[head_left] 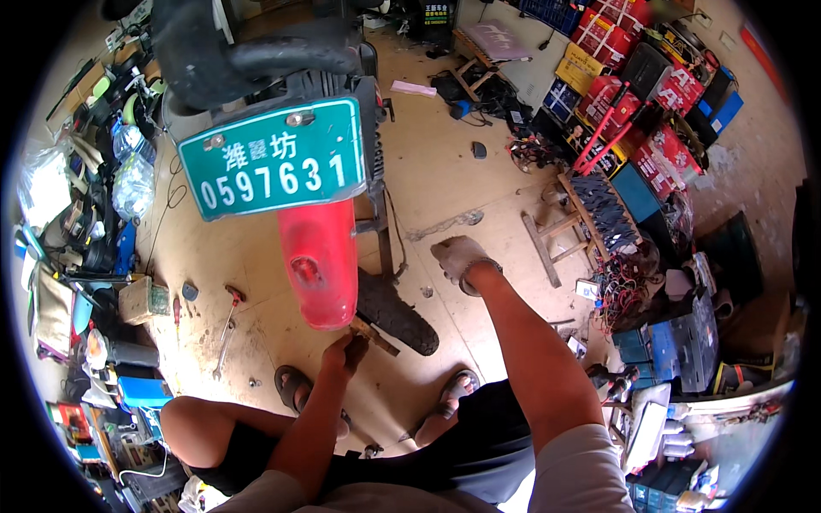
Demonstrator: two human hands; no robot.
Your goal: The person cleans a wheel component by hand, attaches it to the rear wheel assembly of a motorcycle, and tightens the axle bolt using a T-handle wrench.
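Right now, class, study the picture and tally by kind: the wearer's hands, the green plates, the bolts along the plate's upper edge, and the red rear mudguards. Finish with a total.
Hands (left hand, gloved right hand): 2
Green plate: 1
Upper-edge bolts: 2
Red rear mudguard: 1
Total: 6

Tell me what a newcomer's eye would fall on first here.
Most likely the green rectangular licence plate at upper left, directly above the glossy red plastic rear fender. The eye might then go to the right hand in a pale grey glove, right of the black rubber tyre, and the piled red boxes at upper right.
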